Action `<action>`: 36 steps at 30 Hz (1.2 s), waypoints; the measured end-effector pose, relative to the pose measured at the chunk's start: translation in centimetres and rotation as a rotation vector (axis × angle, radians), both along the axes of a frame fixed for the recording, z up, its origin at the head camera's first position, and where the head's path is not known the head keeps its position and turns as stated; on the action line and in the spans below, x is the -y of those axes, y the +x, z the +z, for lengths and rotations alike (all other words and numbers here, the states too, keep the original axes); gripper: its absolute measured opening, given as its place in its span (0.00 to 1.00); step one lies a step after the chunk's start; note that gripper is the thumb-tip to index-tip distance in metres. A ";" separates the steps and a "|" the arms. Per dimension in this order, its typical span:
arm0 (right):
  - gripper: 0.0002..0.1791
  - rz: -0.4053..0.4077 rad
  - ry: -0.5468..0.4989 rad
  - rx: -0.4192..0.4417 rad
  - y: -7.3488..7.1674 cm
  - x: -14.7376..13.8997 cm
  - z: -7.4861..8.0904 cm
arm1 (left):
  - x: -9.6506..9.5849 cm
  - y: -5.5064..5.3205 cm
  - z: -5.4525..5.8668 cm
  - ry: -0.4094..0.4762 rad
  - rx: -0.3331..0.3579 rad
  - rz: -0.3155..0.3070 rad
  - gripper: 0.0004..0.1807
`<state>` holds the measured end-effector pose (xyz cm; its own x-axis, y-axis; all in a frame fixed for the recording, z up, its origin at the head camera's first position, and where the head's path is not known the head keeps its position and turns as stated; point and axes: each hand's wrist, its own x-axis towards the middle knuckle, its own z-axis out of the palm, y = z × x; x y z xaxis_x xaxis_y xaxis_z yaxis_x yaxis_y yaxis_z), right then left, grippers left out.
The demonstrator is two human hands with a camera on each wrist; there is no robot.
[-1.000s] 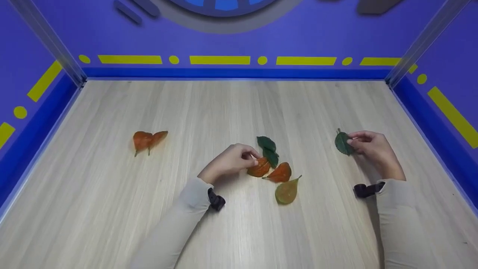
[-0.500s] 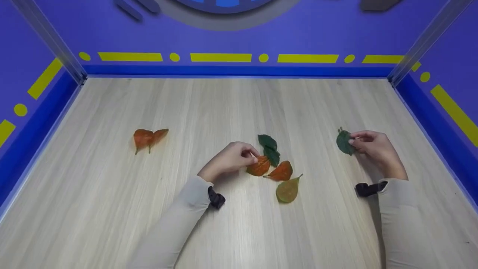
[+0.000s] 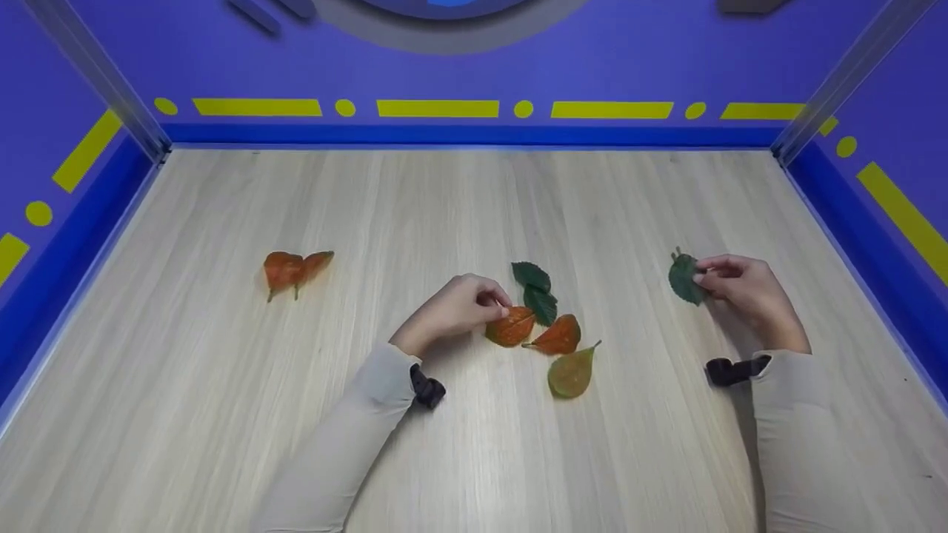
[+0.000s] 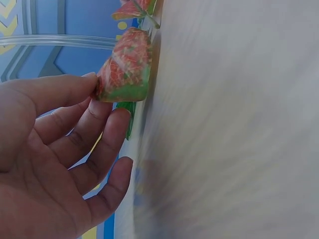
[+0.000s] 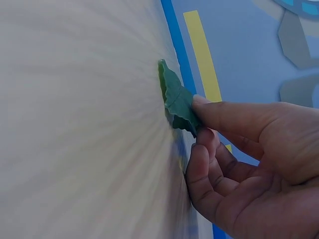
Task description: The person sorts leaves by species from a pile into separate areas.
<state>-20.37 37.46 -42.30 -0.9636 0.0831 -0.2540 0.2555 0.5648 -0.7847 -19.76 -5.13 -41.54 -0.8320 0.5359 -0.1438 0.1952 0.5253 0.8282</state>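
Just beyond the yellow-green leaf [image 3: 570, 374] and to its left, the left hand [image 3: 455, 311] pinches a veined orange leaf [image 3: 511, 327] by its edge. Thumb and forefinger are together on the rim, while the remaining fingers curve loosely, spread apart. From the left wrist, this leaf shows red veins and a green margin, its pinched side raised off the bench [image 3: 222, 414].

Well to the right of the yellow-green leaf and farther from the person, the right hand [image 3: 752, 296] pinches a dark green toothed leaf [image 3: 686, 280] between thumb and finger, the other fingers bent in. Two stem tips poke out at that leaf's far end; whether a second leaf lies beneath cannot be told. Its pinched side also tilts up from the bench.

Close beyond the yellow-green leaf lies a second orange leaf [image 3: 561, 334], stem pointing left; whether those two touch is unclear. Farther beyond are an upper green leaf [image 3: 530, 275] and a lower green leaf [image 3: 543, 305], overlapping end to end. Well to the left of the yellow-green leaf, and farther out, a broad orange leaf [image 3: 283, 271] and a narrow orange leaf [image 3: 317, 265] meet, stems towards the person. The yellow-green leaf itself lies on the bench, stem aimed away and rightward.

Black wrist devices [image 3: 427, 387] sit at the pale sleeves [image 3: 789, 437] on either side of the yellow-green leaf, and well beyond it rises a purple-blue back wall [image 3: 444, 74] with yellow dashes.
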 end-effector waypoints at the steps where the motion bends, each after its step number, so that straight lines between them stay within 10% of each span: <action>1: 0.24 0.001 0.002 -0.002 0.0 0.0 0.0 | 0.0 0.0 0.0 -0.001 -0.001 0.004 0.07; 36: 0.24 -0.028 -0.012 -0.030 -0.1 0.1 0.1 | 1.4 0.2 0.9 0.023 -0.025 0.017 0.06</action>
<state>-20.45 37.35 -42.16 -0.9683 0.1075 -0.2257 0.2471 0.5486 -0.7988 -19.51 -6.52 -40.61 -0.8442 0.5244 -0.1109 0.2069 0.5097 0.8351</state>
